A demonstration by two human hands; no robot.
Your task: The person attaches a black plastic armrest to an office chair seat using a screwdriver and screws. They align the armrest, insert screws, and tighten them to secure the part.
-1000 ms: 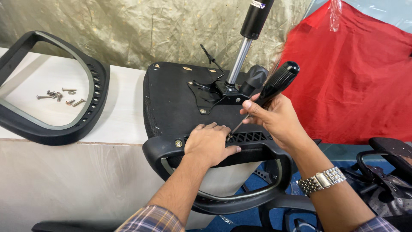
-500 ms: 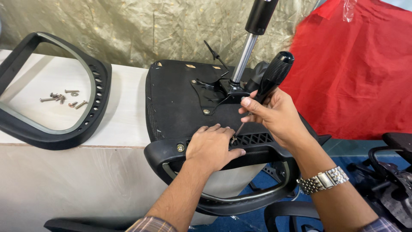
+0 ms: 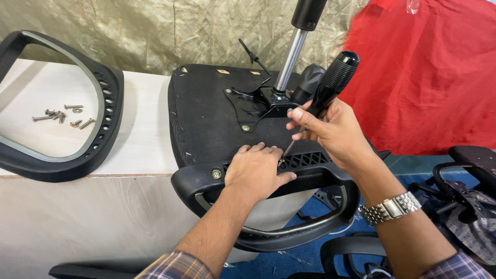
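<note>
Black-handled screwdriver (image 3: pixel 326 88), gripped by right hand (image 3: pixel 336 132), now stands steeper on the screw; left hand (image 3: pixel 257 173) stays pressed open on black armrest frame (image 3: pixel 268 206).

I'm working at a pale, whitewashed wooden surface (image 3: pixel 139 139) with a thin brown edge along its front. An upturned black chair seat (image 3: pixel 206 113) lies on it, overhanging the front edge toward me. Left of the seat, well apart from it, a black plastic armrest loop (image 3: pixel 106 119) lies flat on the surface. Inside that loop sits a small cluster of loose metal screws (image 3: pixel 62 116), some touching each other. Beyond the seat, a crinkled olive sheet (image 3: pixel 155 31) hangs behind the surface's far edge.
</note>
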